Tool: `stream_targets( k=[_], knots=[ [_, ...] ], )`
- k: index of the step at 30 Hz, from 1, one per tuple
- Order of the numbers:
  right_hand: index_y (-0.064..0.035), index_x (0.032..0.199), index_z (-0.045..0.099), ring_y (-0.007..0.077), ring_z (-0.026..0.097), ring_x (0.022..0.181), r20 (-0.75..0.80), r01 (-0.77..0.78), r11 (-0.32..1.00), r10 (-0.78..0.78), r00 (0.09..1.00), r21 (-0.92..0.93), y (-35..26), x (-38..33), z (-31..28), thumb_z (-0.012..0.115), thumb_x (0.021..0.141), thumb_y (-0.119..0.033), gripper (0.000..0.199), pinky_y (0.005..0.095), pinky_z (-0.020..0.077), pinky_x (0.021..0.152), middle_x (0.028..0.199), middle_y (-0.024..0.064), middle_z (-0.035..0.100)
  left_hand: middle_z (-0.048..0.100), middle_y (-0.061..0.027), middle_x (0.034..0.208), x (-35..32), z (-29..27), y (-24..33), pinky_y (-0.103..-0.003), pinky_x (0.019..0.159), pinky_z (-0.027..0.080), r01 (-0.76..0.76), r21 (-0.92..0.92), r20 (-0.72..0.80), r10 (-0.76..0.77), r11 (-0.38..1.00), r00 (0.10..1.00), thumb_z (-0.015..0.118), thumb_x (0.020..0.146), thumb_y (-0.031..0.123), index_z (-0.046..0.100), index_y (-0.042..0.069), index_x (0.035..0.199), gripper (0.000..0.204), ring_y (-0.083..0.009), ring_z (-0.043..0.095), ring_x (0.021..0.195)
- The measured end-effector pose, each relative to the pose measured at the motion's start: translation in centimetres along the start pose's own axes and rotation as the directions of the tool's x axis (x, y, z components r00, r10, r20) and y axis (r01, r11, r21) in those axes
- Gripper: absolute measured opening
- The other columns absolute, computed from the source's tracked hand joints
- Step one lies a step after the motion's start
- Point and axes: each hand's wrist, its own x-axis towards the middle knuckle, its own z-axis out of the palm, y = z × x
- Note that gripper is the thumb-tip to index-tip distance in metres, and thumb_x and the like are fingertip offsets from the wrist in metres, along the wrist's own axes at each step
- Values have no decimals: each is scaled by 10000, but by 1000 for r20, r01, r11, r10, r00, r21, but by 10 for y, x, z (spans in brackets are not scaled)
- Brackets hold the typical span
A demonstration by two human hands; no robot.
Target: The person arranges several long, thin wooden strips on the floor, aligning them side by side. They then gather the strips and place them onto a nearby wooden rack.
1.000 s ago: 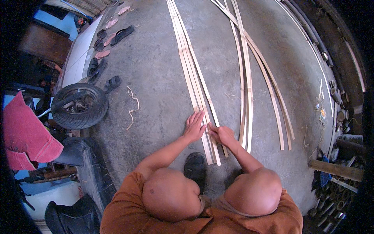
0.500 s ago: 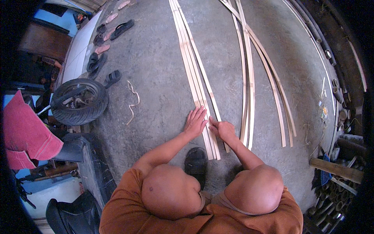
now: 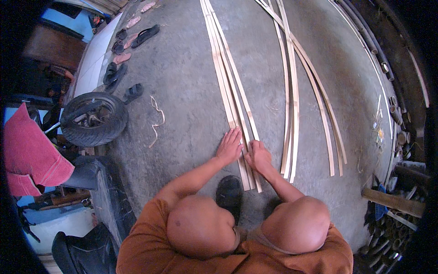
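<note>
Long, pale bamboo strips (image 3: pixel 226 98) lie lengthwise on the floor in front of me. My left hand (image 3: pixel 229 145) rests flat on the left strips of this group, fingers stretched out and held close together. Just to its right, my right hand (image 3: pixel 258 158) is closed, with curled fingers around a bamboo strip (image 3: pixel 240 93) at the group's right side. That hand covers part of the strips, so whether it holds one or two is hidden. The near ends of the strips (image 3: pixel 248 185) stick out below my hands, beside a dark sandal (image 3: pixel 229 194) on my foot.
More bamboo strips (image 3: pixel 294 96) lie to the right, some crossing at the far end. A motorcycle wheel (image 3: pixel 93 119), a pink cloth (image 3: pixel 34 155) and several sandals (image 3: pixel 145 36) are on the left. Cut bamboo tubes (image 3: pixel 383 246) are piled at the right, near a bamboo pole (image 3: pixel 394 202).
My right hand has curled from a pointing pose into a grip. One strip has shifted right, opening a gap beside the left strips. My left hand stays nearly in place.
</note>
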Motion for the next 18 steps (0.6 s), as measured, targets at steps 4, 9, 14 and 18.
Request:
stream_targets(
  k=[4, 9, 14, 18],
  knots=[
    [-79, 1380, 444, 417, 674, 662, 46, -154, 921, 148, 988, 358, -40, -11, -41, 600, 966, -208, 461, 491, 523, 614, 744, 208, 665, 351, -244, 1548, 0, -3, 0, -491, 1204, 273, -101, -60, -76, 97, 993, 992, 621, 936, 244, 441, -24, 1436, 596, -428, 329, 1438],
    [-105, 1460, 386, 440, 695, 735, -21, -20, 857, 36, 999, 515, -52, -37, -16, 534, 1014, -177, 475, 490, 518, 632, 768, 254, 666, 376, -228, 1533, 8, -10, -6, -468, 1201, 295, -95, -116, 19, 98, 989, 995, 657, 892, 251, 485, 2, 1411, 601, -404, 370, 1413],
    [-123, 1469, 353, 431, 681, 730, 174, -214, 810, 140, 975, 546, -61, -30, 4, 503, 1027, -167, 469, 498, 510, 671, 790, 236, 670, 476, -238, 1466, 13, -7, -25, -470, 1131, 373, -51, -238, -143, 17, 970, 990, 620, 914, 213, 525, 23, 1406, 537, -412, 447, 1351],
    [-137, 1447, 383, 410, 679, 745, 183, -248, 767, 172, 968, 592, -66, -10, 27, 492, 1031, -174, 432, 480, 510, 693, 782, 197, 676, 624, -222, 1312, 10, 6, -65, -420, 999, 477, 296, -494, -254, -461, 818, 850, 568, 985, 205, 531, 8, 1407, 467, -305, 617, 1170]
  ],
)
